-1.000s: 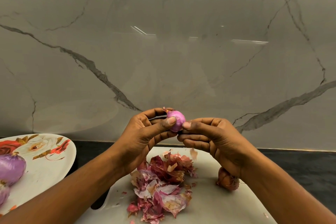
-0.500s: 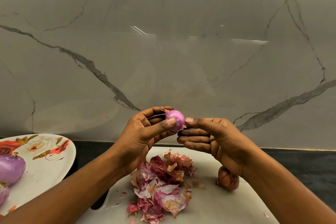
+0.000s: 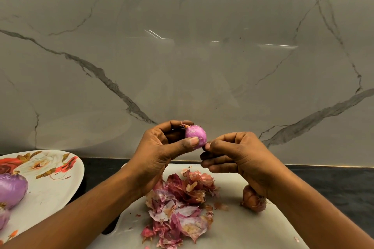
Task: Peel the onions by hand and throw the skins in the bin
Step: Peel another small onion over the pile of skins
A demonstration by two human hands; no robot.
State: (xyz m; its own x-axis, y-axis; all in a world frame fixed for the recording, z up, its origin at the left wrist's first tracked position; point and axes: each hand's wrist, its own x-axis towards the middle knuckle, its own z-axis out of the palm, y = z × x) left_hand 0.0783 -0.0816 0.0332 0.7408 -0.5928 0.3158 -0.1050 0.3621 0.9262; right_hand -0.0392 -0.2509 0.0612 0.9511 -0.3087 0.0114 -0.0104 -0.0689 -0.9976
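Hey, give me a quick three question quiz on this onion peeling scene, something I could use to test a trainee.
1. Multiple choice: the brown unpeeled onion lies A) in a bowl, B) on the white cutting board, C) in a sink.
2. True or false: the pile of onion skins is already in a bin.
3. Short answer: which hand grips the small purple onion?
Key: 1 B; 2 false, it lies on the cutting board; 3 the left hand.
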